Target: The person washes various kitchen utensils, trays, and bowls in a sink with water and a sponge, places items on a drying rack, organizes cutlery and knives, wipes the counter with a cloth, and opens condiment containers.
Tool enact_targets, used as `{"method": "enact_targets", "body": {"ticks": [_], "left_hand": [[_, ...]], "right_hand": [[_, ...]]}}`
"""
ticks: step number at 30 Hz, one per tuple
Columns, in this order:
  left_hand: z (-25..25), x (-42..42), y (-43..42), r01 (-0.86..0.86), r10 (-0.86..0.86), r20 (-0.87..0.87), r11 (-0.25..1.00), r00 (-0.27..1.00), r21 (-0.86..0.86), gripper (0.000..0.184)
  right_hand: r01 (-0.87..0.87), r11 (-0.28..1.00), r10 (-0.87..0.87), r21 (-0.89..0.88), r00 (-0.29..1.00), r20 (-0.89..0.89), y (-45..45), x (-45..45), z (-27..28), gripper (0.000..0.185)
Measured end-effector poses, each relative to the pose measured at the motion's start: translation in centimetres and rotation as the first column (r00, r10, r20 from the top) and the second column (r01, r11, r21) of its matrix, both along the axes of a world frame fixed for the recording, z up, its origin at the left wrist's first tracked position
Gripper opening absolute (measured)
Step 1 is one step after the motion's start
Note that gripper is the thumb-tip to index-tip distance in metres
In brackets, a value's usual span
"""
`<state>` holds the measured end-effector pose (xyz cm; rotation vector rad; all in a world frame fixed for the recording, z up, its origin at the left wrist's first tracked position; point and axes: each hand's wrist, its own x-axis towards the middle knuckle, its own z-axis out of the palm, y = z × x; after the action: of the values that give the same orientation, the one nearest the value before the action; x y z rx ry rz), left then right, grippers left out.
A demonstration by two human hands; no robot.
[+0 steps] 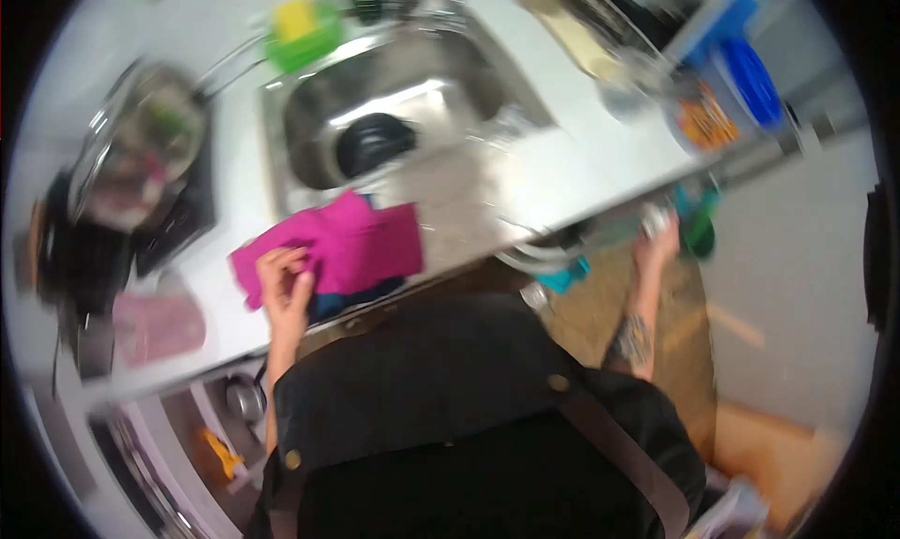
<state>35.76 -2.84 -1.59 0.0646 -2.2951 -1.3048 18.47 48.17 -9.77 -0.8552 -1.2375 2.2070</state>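
A magenta cloth (pixel 361 244) lies partly folded on the counter at the front of the sink, with a dark blue cloth (pixel 354 298) showing beneath it. Over the left part of the magenta cloth is my left hand (pixel 284 281), its fingers bent and the thumb a little apart from them. Whether it touches the fabric I cannot tell. My right hand (pixel 660 244) reaches down past the counter's front edge at the right. Its fingers are closed around a small whitish, shiny thing (pixel 653 220), too blurred to name. Green and teal items (pixel 698 225) hang or stand beside it.
The steel sink (pixel 487 70) holds a black round dish (pixel 375 143). A dish rack (pixel 141 145) and a pink translucent container (pixel 159 323) are at left. A green holder with a yellow sponge (pixel 305 33) sits behind the sink. At right is a tub of orange pieces (pixel 705 117) beside a blue lid (pixel 750 82).
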Motion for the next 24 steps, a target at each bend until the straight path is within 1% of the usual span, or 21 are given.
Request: {"method": "enact_targets", "body": {"ticks": [1,2,3,4,5,6,7,8,9,10,12,14,15,17,18,20,22,23,24], "left_hand": [[-0.8,0.3,-0.3,-0.023,0.023,0.016,0.999,1.0,0.029,0.024],[-1.0,0.6,-0.4,-0.045,0.044,0.062,0.999,0.997,0.02,0.024],[-0.8,0.7,-0.4,-0.033,0.038,0.059,0.997,0.998,-0.073,0.025],[-0.2,1.0,0.4,-0.055,0.05,0.111,0.998,0.993,0.042,0.025],[-0.3,0.9,0.3,-0.047,0.052,0.049,0.994,0.997,-0.096,0.026],[0.0,1.0,0.8,-0.027,0.029,0.046,0.999,0.999,-0.044,0.027],[-0.2,1.1,0.8,0.011,-0.01,0.046,1.0,0.999,-0.019,0.027],[0.2,1.5,1.5,-0.002,-0.002,0.076,0.999,0.997,0.05,0.025],[0.6,1.8,1.9,0.002,-0.007,0.119,0.999,0.993,0.045,0.025],[0.0,2.1,1.9,0.007,-0.005,0.083,1.0,0.997,-0.022,0.025],[-1.1,3.4,2.0,-0.009,0.011,0.054,0.999,0.998,-0.039,0.025],[-1.2,5.2,2.4,-0.076,0.06,0.18,0.993,0.982,0.089,0.023],[-1.5,6.1,2.4,-0.102,0.087,0.162,0.991,0.983,0.085,0.022],[-1.5,7.5,2.4,-0.167,0.155,0.137,0.983,0.978,0.081,0.022],[-1.0,8.2,2.5,-0.195,0.182,0.16,0.978,0.97,0.071,0.021],[0.1,9.4,2.1,-0.23,0.216,0.184,0.972,0.959,0.058,0.021],[0.9,10.0,1.3,-0.328,0.309,0.195,0.942,0.931,0.069,0.018],[1.6,10.3,0.6,-0.379,0.374,0.188,0.925,0.908,-0.009,0.019],[2.0,10.7,-0.5,-0.387,0.382,0.179,0.922,0.907,-0.01,0.019]], "right_hand": [[-0.123,0.965,0.151,0.231,0.982,-0.11,1.9,1.2,-4.8,0.02],[-0.167,0.983,0.167,0.083,0.986,0.007,1.9,1.8,-7.6,0.021],[-0.183,0.98,0.191,-0.075,0.975,0.117,2.1,2.3,-10.4,0.021],[-0.236,0.952,0.284,-0.196,0.919,0.274,2.3,2.9,-14.0,0.026],[-0.368,0.923,0.383,-0.108,0.858,0.343,4.6,2.9,-21.6,0.029],[-0.452,0.885,0.439,-0.109,0.733,0.52,4.5,4.1,-24.8,0.028],[-0.525,0.845,0.466,-0.103,0.628,0.623,3.2,4.8,-26.0,0.028],[-0.587,0.803,0.481,-0.105,0.532,0.697,2.1,5.5,-27.0,0.028],[-0.641,0.759,0.494,-0.119,0.448,0.745,1.3,6.0,-27.6,0.028],[-0.682,0.72,0.507,-0.124,0.396,0.766,0.3,5.8,-28.0,0.028],[-0.761,0.634,0.533,-0.137,0.301,0.79,-1.5,5.2,-28.5,0.027],[-0.82,0.553,0.554,-0.145,0.232,0.8,-3.3,4.0,-28.5,0.027],[-0.849,0.508,0.566,-0.146,0.201,0.8,-4.3,3.1,-28.5,0.027],[-0.896,0.425,0.58,-0.132,0.157,0.799,-6.0,1.5,-28.5,0.027],[-0.913,0.387,0.585,-0.127,0.137,0.799,-6.7,1.0,-28.5,0.026],[-0.939,0.328,0.592,-0.101,0.121,0.797,-8.2,-0.2,-28.0,0.026],[-0.956,0.283,0.591,-0.075,0.112,0.799,-9.3,-0.8,-27.4,0.026],[-0.963,0.264,0.592,-0.064,0.109,0.799,-9.8,-1.1,-27.1,0.026],[-0.968,0.246,0.593,-0.047,0.112,0.797,-10.3,-1.3,-26.8,0.025]]}}
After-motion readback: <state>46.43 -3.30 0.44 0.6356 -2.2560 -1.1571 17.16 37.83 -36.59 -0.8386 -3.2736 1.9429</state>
